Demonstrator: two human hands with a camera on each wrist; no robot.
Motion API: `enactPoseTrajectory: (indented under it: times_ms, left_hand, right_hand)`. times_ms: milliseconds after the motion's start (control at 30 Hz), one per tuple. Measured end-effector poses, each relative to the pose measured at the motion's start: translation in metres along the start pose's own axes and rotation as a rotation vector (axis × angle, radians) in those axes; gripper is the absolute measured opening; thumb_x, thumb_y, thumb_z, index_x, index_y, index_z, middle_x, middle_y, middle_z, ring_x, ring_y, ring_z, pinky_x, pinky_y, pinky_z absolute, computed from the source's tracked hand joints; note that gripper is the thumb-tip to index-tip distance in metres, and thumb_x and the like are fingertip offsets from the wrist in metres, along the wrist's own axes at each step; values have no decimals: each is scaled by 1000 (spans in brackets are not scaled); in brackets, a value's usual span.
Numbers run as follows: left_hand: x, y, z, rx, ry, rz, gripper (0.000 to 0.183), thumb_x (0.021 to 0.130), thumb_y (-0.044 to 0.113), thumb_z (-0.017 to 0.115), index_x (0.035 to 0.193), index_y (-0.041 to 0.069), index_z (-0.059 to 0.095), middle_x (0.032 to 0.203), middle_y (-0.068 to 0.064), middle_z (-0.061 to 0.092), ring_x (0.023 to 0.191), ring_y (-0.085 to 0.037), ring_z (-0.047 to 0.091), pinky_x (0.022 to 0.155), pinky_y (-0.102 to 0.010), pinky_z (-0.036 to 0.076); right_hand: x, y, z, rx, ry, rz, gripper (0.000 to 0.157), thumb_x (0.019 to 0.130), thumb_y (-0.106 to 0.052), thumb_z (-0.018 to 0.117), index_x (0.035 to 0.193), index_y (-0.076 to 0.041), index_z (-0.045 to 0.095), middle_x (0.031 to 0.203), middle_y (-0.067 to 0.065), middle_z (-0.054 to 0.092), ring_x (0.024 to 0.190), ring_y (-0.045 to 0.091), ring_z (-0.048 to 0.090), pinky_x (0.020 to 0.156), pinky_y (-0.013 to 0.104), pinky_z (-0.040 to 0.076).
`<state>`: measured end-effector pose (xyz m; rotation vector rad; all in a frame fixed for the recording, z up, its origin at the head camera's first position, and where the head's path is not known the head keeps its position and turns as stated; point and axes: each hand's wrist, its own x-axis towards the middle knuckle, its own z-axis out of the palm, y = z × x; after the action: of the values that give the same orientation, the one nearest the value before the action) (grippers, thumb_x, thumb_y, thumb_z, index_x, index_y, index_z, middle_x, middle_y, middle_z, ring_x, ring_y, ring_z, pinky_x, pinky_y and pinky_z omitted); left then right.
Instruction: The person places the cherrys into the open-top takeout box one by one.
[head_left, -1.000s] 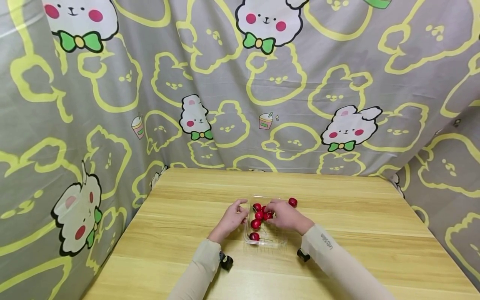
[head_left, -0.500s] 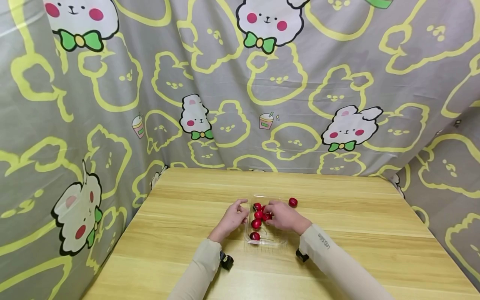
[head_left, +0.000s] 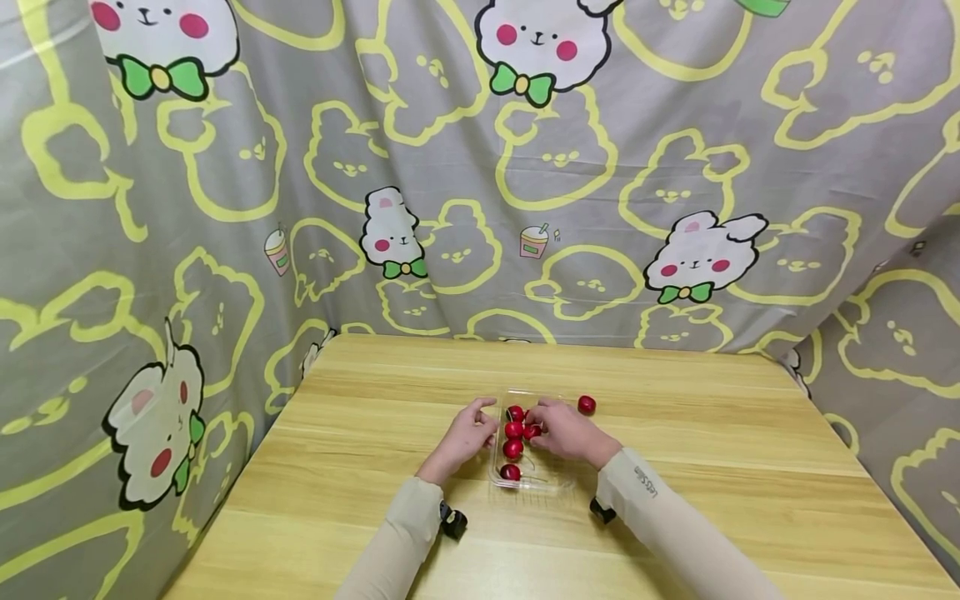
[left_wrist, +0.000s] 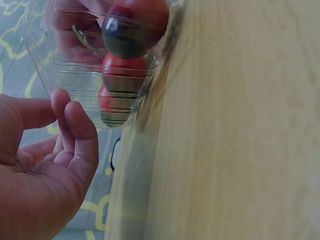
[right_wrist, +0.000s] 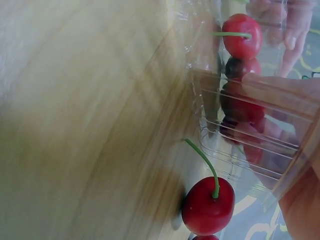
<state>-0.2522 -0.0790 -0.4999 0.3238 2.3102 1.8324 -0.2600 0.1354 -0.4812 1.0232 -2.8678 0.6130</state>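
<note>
A clear plastic box (head_left: 543, 485) stands on the table with several red cherries inside, most of them along its left side. My left hand (head_left: 467, 433) is beside the box's left wall, its fingers loosely curled and the fingertips (left_wrist: 61, 97) right at the plastic. My right hand (head_left: 567, 429) reaches into the box from the right, its fingers curled round a cherry (head_left: 531, 432). Through the plastic in the right wrist view, a finger also overlaps another dark red cherry (right_wrist: 242, 105). The front cherry (head_left: 510, 472) lies apart from the others, near the front rim.
Outside the box, a loose cherry (head_left: 587, 405) sits by the far right corner; its green stem (right_wrist: 205, 160) shows in the right wrist view. The wooden table (head_left: 675, 433) reaches back to a patterned grey curtain (head_left: 450, 167). A black wrist camera (head_left: 453, 522) hangs under the left sleeve.
My right hand has shifted slightly left within the box, and the cherry it holds has moved left with it. A cherry beside that one has also moved left. My left hand stays in place.
</note>
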Motion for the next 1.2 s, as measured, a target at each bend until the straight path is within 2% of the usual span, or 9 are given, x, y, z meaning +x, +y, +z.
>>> enactPoseTrajectory:
  times_ms: [300, 500, 667, 800, 867, 1033, 1100, 1200]
  left_hand:
    - [2, -2, 0, -5, 5, -18, 46, 93, 3, 55, 137, -2, 42, 84, -9, 55, 60, -12, 56, 56, -29, 51]
    - [2, -3, 0, -9, 4, -17, 47, 93, 2, 55, 138, -3, 41, 85, -11, 55, 61, -13, 55, 61, -33, 54]
    - [-9, 16, 0, 1, -7, -1, 46, 93, -1, 53, 137, -8, 39, 87, -16, 55, 63, -16, 56, 62, -43, 54]
    - [-18, 31, -1, 13, -9, -1, 46, 93, -1, 52, 136, -9, 39, 88, -18, 56, 63, -16, 56, 65, -46, 54]
    - [-14, 26, 0, 11, -5, -2, 46, 93, -1, 52, 136, -9, 39, 88, -17, 55, 63, -16, 56, 64, -46, 54]
    - [1, -1, 1, 5, 11, -9, 47, 93, 3, 55, 137, -3, 42, 85, -11, 55, 61, -14, 56, 53, -31, 51]
    - [2, -2, 1, 3, 15, -13, 47, 93, 5, 56, 138, 0, 42, 84, -9, 55, 60, -12, 56, 51, -27, 49]
    - [1, -1, 0, -7, 14, -13, 47, 93, 5, 56, 138, -1, 42, 85, -10, 55, 61, -13, 56, 53, -31, 51]
  right_hand:
    - [1, 2, 4, -3, 20, 6, 19, 80, -14, 76, 97, -10, 69, 89, -3, 57, 78, 12, 56, 67, 25, 49]
    - [2, 2, 5, -8, 21, -11, 19, 80, -13, 77, 96, -8, 69, 89, -2, 57, 77, 14, 56, 64, 24, 49]
    - [2, 2, 4, 1, 15, -8, 19, 80, -12, 76, 96, -8, 69, 89, -2, 57, 77, 14, 57, 64, 23, 49]
    - [1, 2, 4, 12, 11, 0, 20, 80, -11, 76, 97, -7, 69, 89, -1, 56, 77, 15, 57, 64, 24, 49]
    - [1, 1, 4, 8, 13, 0, 21, 80, -12, 76, 98, -7, 68, 90, -1, 56, 78, 15, 57, 65, 24, 49]
    - [2, 2, 3, -5, 14, 0, 22, 79, -13, 77, 99, -7, 68, 91, -2, 56, 78, 15, 57, 65, 24, 49]
    - [2, 2, 3, -7, 12, 4, 23, 79, -13, 77, 99, -7, 69, 91, -2, 56, 78, 16, 57, 65, 25, 49]
    - [3, 2, 2, -14, 15, 10, 23, 79, -13, 77, 100, -7, 69, 91, -2, 56, 80, 15, 57, 67, 25, 50]
